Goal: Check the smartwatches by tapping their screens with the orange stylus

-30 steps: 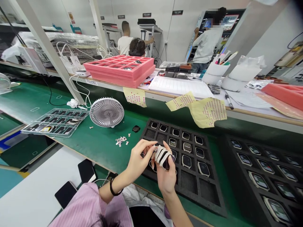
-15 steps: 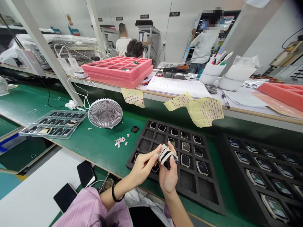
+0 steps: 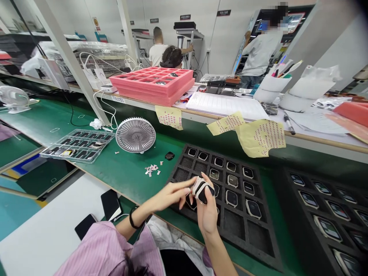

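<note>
My right hand is closed around a small stack of watch cases, pale-rimmed with dark faces, held tilted above the black foam tray. From the left, my left hand has its fingertips at the stack's left end, the index finger stretched along its top edge and the thumb just below. Its other fingers are loosely curled under. Below the hands, several watches sit in the tray's compartments; part of the tray is hidden by my hands.
A second black tray of watches lies at right. Left of the near tray are a dark watch part, small pale pieces, a white fan and a clear parts tray. Pink foam trays stand on the shelf.
The camera view has shifted, so the bench appears farther right. My left fingers have loosened from a tight pinch and spread somewhat at the stack. My right hand keeps its hold.
</note>
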A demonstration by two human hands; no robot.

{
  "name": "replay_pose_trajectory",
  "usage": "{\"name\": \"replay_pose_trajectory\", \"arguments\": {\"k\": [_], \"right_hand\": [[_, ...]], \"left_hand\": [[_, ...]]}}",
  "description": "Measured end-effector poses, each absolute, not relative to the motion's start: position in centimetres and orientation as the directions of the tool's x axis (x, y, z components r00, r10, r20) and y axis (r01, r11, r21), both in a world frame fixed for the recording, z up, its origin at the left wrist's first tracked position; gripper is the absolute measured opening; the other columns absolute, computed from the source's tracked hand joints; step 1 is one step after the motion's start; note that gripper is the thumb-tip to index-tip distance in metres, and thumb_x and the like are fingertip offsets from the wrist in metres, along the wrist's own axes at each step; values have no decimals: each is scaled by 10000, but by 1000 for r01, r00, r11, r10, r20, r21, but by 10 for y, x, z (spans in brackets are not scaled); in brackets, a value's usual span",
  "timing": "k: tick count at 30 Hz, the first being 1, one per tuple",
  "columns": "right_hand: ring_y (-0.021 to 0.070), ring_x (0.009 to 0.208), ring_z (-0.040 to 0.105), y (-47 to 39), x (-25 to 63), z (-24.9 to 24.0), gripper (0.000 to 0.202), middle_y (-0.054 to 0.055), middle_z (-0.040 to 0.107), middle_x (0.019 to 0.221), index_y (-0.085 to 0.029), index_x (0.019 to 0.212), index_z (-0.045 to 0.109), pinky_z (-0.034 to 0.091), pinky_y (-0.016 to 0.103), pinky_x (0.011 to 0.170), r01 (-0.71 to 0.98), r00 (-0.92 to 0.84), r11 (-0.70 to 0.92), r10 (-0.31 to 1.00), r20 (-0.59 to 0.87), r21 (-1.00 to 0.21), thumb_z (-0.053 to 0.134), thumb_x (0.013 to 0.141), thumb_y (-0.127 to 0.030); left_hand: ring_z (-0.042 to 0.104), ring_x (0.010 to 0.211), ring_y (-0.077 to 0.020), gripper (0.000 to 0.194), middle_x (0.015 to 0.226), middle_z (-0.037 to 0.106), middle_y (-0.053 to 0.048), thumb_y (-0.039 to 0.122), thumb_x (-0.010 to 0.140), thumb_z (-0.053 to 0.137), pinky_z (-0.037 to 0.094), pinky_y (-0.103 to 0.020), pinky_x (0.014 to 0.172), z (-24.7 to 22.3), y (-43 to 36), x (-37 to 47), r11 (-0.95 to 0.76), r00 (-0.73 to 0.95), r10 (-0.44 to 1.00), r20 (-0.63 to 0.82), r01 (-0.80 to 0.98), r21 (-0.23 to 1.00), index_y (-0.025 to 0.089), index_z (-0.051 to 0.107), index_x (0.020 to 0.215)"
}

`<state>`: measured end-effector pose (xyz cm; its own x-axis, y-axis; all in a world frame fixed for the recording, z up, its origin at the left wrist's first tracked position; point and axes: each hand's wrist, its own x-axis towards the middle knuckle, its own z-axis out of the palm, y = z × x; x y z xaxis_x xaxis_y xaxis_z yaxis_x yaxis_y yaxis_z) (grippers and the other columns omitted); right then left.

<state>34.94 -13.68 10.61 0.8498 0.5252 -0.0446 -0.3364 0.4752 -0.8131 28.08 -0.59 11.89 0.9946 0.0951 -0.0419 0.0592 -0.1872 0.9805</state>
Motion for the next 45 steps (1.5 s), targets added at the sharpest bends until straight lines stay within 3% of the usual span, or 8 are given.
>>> {"name": "replay_pose_trajectory", "arguments": {"k": [4, 6, 10, 28, 31, 35, 41, 45], "right_hand": [[157, 663, 548, -136, 350, 110, 424, 47, 624, 944, -261, 1272, 495, 418, 283, 551, -374, 818, 465, 573, -49, -802, 521, 884, -429], [161, 654, 547, -137, 351, 109, 430, 58, 622, 943, -254, 1274, 496, 415, 287, 536, -374, 817, 456, 574, -55, -808, 517, 885, -436], [173, 690, 567, -137, 352, 108, 426, 67, 618, 982, -257, 1265, 505, 416, 288, 526, -380, 815, 457, 577, -57, -805, 517, 882, -442], [147, 695, 555, -138, 351, 111, 383, 53, 608, 992, -268, 1242, 519, 418, 268, 538, -454, 799, 505, 596, -84, -734, 519, 890, -420], [151, 693, 554, -136, 349, 110, 388, 54, 608, 989, -265, 1245, 516, 419, 275, 549, -437, 809, 526, 585, -62, -730, 518, 890, -420], [158, 702, 561, -130, 345, 109, 412, 48, 616, 995, -264, 1252, 502, 426, 284, 573, -412, 828, 549, 558, -48, -727, 532, 876, -431], [161, 795, 573, -130, 341, 109, 437, 20, 632, 976, -262, 1254, 516, 439, 288, 701, -357, 867, 542, 495, -54, -761, 546, 857, -440], [175, 864, 577, -131, 341, 110, 459, 25, 635, 1021, -257, 1264, 511, 434, 289, 722, -326, 885, 532, 462, -55, -782, 562, 845, -437]], "left_hand": [[564, 714, -160, 308, 862, 622, -56, 336, 889, 476, 430, -248, 628, 108, 58, 271, -658, 822, 550, 150, 316, 683, 186, 677, 1068], [590, 755, -180, 233, 957, 602, -71, 312, 858, 506, 446, -262, 642, 95, 85, 266, -678, 723, 673, 155, 519, 521, 175, 676, 939], [612, 745, -175, 194, 985, 586, -57, 337, 844, 529, 455, -252, 609, 75, 111, 261, -666, 716, 694, 75, 600, 443, 185, 626, 915], [574, 517, -129, 192, 839, 601, -47, 333, 778, 590, 472, -280, 603, 86, 116, 270, -593, 728, 685, -19, 572, 566, 144, 619, 752], [580, 582, -139, 187, 756, 610, -26, 323, 803, 581, 472, -261, 609, 107, 86, 275, -550, 742, 667, 65, 431, 715, 145, 632, 831], [599, 764, -153, 246, 818, 620, -37, 335, 836, 592, 492, -222, 622, 134, 15, 285, -421, 787, 560, 259, 1, 907, 166, 660, 1001], [564, 542, -90, 230, 828, 582, -39, 332, 841, 622, 487, -198, 444, 139, -41, 297, -149, 816, 527, 239, -188, 971, 156, 710, 961], [533, 520, -74, 207, 829, 583, -41, 307, 848, 622, 471, -205, 461, 132, -44, 299, -207, 777, 550, 306, -228, 951, 163, 730, 951]]}}
